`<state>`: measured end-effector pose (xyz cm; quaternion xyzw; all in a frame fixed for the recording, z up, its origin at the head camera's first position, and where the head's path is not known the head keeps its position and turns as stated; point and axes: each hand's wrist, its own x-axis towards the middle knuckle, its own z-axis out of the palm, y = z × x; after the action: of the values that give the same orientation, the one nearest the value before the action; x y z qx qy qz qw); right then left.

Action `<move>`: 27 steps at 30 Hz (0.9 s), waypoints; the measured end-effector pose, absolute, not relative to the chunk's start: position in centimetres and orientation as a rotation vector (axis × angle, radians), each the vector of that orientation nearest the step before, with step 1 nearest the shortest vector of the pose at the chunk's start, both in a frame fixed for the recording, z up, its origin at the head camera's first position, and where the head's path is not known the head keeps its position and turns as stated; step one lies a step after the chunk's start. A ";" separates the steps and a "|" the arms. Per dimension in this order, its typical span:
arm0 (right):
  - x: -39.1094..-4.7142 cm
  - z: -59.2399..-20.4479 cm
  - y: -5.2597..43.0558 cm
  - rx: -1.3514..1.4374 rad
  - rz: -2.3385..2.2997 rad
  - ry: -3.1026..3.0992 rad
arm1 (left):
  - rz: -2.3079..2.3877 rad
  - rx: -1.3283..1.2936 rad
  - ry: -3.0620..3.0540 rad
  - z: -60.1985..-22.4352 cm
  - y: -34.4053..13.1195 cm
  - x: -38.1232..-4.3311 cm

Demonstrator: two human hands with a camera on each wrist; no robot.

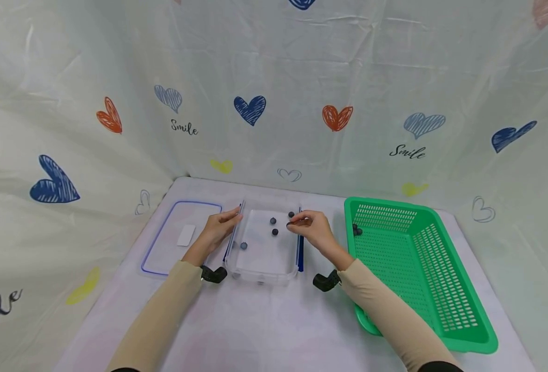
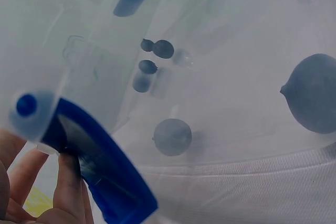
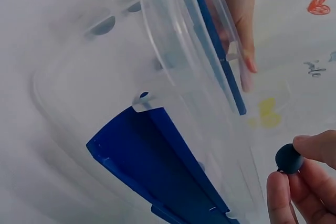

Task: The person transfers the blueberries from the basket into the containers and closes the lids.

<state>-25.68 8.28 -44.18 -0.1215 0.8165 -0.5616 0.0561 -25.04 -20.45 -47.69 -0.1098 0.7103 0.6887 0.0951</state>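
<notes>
A clear plastic container (image 1: 261, 275) with blue side latches stands on the table, its lid off. Several loose blueberries (image 1: 275, 232) lie spread on its floor. At the container's left wall, my left hand (image 1: 217, 231) holds the rim; its fingers (image 2: 67, 192) show close behind the hanging blue latch (image 2: 107, 169). My right hand (image 1: 319, 233) is over the right wall, pinching one blueberry (image 3: 289, 158) between thumb and fingertips. Below that hand the right latch (image 3: 152, 156) hangs down outside the container.
To the right is a green plastic basket (image 1: 441, 289) with a few blueberries (image 1: 357, 230) by its left wall. A clear lid with a blue seal (image 1: 166, 232) lies flat on the left, a white label on it. A heart-printed sheet (image 1: 274, 150) hangs behind the table.
</notes>
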 end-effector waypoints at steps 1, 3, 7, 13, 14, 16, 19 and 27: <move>-25.7 -44.3 8.2 -0.369 -1.695 2.486 | 2.038 -0.328 2.109 -47.7 -20.5 -25.0; -25.7 -44.4 8.2 -0.372 -1.684 2.492 | 2.030 -0.332 2.113 -47.6 -20.4 -24.9; -25.7 -44.6 8.1 -0.399 -1.659 2.515 | 2.015 -0.339 2.120 -47.5 -20.4 -24.9; -25.7 -44.6 8.1 -0.434 -1.658 2.542 | 2.023 -0.342 2.116 -47.5 -20.4 -25.1; -25.7 -44.6 8.1 -0.432 -1.660 2.540 | 2.023 -0.342 2.115 -47.5 -20.4 -25.1; -25.7 -44.5 8.2 -0.426 -1.655 2.545 | 2.028 -0.338 2.112 -47.5 -20.4 -25.1; -25.8 -44.5 8.2 -0.415 -1.656 2.559 | 2.033 -0.331 2.110 -47.4 -20.3 -25.1; -26.3 -44.1 8.9 -0.354 -1.720 2.543 | 2.044 -0.314 2.106 -47.5 -20.4 -25.1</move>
<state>-26.26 8.88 -44.13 -0.1146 0.8226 -0.5564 0.0257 -25.15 -20.37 -47.50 -0.1060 0.7103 0.6894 0.0949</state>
